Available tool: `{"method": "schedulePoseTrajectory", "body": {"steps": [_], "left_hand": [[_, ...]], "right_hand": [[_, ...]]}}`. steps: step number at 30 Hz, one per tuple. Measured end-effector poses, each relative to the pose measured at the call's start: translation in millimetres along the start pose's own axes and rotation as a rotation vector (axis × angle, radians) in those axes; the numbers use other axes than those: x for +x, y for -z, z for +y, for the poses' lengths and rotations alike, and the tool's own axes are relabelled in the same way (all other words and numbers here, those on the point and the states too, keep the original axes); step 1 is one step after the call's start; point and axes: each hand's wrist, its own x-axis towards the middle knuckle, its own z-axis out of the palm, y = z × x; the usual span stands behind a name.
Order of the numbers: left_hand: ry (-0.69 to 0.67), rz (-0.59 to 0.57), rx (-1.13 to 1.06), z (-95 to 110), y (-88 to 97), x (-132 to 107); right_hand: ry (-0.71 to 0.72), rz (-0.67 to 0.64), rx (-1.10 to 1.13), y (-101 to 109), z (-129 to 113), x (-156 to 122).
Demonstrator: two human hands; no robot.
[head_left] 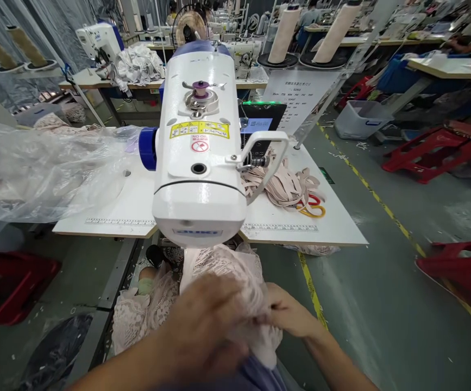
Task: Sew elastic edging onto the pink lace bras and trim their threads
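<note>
Below the head of a white sewing machine [200, 179], pale pink lace fabric [223, 263] hangs bunched in front of me. My right hand [288, 312] grips the fabric's right side, thumb and fingers pressed together on it. Across the front of the same fabric lies my left hand [206, 320], smeared by motion, so its fingers do not show clearly. More pale lace [131, 320] hangs lower left, near my lap. The machine's needle area is hidden from this angle.
Beige strips [284, 184] and scissors with red and yellow handles [312, 207] lie on the white tabletop [341, 228]. Clear plastic [48, 168] covers the left side. Red stools [459, 277] stand on the floor, with thread cones [284, 35] behind the machine.
</note>
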Motion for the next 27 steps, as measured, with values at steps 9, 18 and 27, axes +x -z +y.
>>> {"method": "schedulePoseTrajectory", "body": {"steps": [9,18,27], "left_hand": [[0.545,-0.55,-0.149,-23,-5.6,-2],[0.665,-0.336,-0.066,-52,21.4,16],[0.821,-0.123,-0.121,-95,22.2,4]], "right_hand": [[-0.101,-0.064,-0.546,-23,-58,22],[0.056,0.128,-0.607,1,-39,76],[-0.141,0.172,-0.42,20,-26,96]]}}
